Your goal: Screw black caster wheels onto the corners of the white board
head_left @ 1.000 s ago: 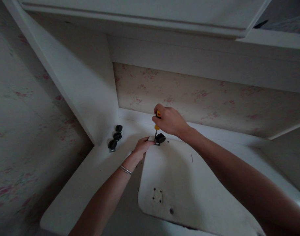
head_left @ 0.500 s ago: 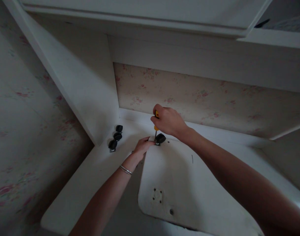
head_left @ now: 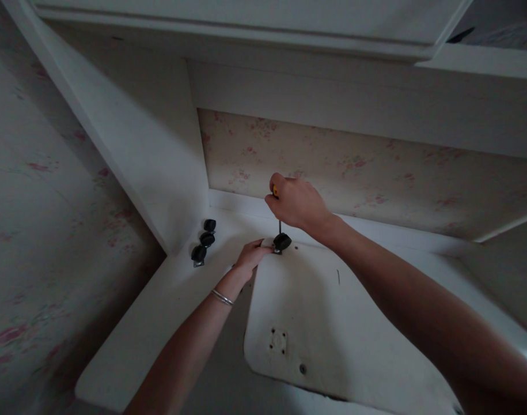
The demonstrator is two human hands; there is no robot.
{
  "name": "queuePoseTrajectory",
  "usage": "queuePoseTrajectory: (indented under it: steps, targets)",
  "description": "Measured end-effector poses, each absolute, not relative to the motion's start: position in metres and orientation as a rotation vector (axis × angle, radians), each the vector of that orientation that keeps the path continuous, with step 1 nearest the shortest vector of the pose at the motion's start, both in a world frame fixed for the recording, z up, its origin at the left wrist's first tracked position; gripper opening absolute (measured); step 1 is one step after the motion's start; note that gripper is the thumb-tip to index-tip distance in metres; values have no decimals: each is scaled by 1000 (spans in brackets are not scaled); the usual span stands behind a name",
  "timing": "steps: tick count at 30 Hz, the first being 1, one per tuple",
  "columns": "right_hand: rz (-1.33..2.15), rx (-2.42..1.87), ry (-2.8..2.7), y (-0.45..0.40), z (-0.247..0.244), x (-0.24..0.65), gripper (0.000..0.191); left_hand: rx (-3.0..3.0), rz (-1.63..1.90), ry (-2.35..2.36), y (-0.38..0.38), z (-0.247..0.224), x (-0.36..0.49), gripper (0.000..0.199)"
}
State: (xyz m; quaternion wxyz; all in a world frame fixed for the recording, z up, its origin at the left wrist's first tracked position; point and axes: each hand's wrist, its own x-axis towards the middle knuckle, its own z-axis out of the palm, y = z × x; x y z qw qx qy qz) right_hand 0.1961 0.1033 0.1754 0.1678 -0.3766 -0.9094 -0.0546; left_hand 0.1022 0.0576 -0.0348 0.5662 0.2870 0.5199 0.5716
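Observation:
My right hand (head_left: 298, 200) is closed round a screwdriver whose yellow-and-black handle (head_left: 276, 191) is mostly hidden by the fingers. Its thin metal shaft (head_left: 280, 227) points down behind a black caster wheel (head_left: 283, 241); the tip is out of sight. That caster sits by its metal plate at the far left corner of a white board (head_left: 306, 305). My left hand (head_left: 251, 256), with silver bangles at the wrist, grips this corner beside the caster. Near the board's lower left corner, a square mark (head_left: 278, 341) shows several screw holes.
Three loose black casters (head_left: 207, 239) lie in a row on the white desktop (head_left: 159, 323), left of my hands. A white cabinet (head_left: 246, 29) overhangs the space, and a white side panel (head_left: 151, 150) stands at the left. Floral wallpaper (head_left: 298, 150) covers the wall behind.
My right hand has risen slightly with the screwdriver, whose shaft has shifted from the caster's left side to behind it. My left hand stays at the board's corner.

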Motion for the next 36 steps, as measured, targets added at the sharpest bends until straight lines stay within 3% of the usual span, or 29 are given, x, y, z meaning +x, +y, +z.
queuePoseTrajectory:
  steps: [36]
  targets:
    - [-91, -1159, -2539, 99, 161, 201, 21, 688, 1336, 1331, 60, -41, 101, 23]
